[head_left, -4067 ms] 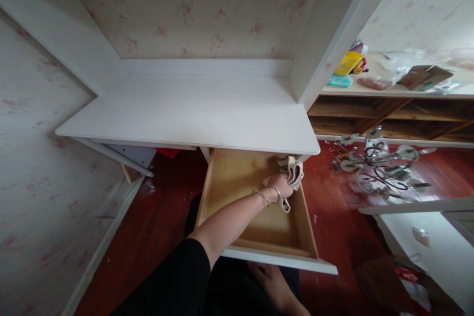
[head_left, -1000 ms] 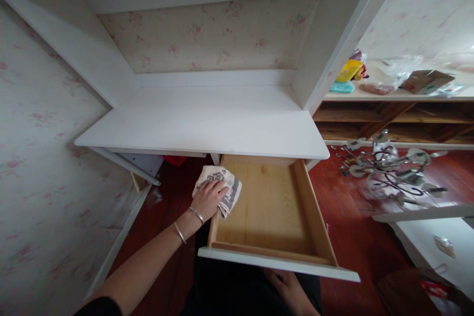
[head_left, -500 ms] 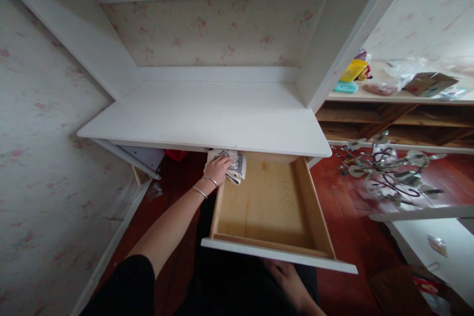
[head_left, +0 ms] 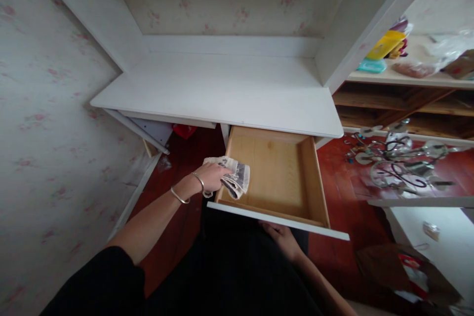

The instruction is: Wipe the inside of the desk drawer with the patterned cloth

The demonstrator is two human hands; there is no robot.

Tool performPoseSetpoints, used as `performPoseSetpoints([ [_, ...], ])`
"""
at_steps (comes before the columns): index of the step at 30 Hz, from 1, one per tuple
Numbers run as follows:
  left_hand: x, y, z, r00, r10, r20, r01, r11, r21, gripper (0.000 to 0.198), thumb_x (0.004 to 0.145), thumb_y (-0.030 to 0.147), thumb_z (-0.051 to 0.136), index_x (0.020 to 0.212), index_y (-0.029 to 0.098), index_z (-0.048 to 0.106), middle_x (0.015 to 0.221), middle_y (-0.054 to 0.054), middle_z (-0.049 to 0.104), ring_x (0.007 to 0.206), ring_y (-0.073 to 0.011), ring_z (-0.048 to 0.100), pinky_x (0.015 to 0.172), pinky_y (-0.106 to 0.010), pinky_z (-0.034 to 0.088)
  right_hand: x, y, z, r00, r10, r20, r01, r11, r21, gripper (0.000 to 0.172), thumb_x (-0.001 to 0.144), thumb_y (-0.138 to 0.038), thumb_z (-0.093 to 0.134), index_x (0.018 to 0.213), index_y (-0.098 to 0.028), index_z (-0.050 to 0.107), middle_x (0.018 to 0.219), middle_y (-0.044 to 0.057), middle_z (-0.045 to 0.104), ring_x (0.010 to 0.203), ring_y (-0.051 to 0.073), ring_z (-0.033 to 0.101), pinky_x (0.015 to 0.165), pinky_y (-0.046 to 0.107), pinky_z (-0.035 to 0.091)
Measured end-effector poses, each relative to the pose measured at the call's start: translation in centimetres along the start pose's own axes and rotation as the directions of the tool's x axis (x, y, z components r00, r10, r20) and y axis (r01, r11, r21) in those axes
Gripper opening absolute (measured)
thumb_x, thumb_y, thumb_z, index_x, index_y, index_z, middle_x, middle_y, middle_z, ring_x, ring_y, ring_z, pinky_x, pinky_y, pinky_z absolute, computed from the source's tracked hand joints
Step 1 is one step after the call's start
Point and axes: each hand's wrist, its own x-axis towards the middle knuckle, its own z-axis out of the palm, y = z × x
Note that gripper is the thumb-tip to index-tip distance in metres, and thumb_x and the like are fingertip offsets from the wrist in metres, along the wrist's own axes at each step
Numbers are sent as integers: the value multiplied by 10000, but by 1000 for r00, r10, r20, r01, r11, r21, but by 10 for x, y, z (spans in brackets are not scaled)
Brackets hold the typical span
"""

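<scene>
My left hand (head_left: pixel 213 177), with two bangles on the wrist, presses a crumpled grey-and-white cloth (head_left: pixel 234 177) against the left wall of an open wooden drawer (head_left: pixel 313 177), near its front corner. The drawer hangs out from under a white desk (head_left: pixel 222 90) and its inside is bare wood. My right hand (head_left: pixel 281 237) sits below the drawer's white front (head_left: pixel 277 220); its fingers are mostly hidden under that front.
A chandelier (head_left: pixel 398 158) lies on the red wooden floor at right. A shelf unit (head_left: pixel 400 94) at right carries a yellow box (head_left: pixel 385 44) and bags. A white cabinet (head_left: pixel 433 237) and a brown bag (head_left: pixel 403 271) stand at lower right. Wallpapered wall closes the left.
My left hand slid the cloth along the drawer's left wall from the back corner toward the front. The view shifted downward.
</scene>
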Motion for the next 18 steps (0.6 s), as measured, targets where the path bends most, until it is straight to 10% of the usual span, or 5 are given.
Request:
performPoseSetpoints([
  [8,-24,14,-15,932,95,351,-66,993,-93,422,692,171,524,1043,351,674,920,26,726,799,-194,671,650,-239,449,0,1,0,999,-48,15,48,999,-10,583,861,-665,463,1085,-197,729,1136,75,699,1118,293,588,1047,467,366],
  [18,29,73,-18,798,342,496,-396,918,4,347,680,193,537,995,256,669,932,-27,717,794,-207,648,626,-261,439,-3,7,2,999,-52,-6,52,998,21,548,876,-636,464,1093,-208,728,1159,70,691,1119,297,585,1041,466,362],
])
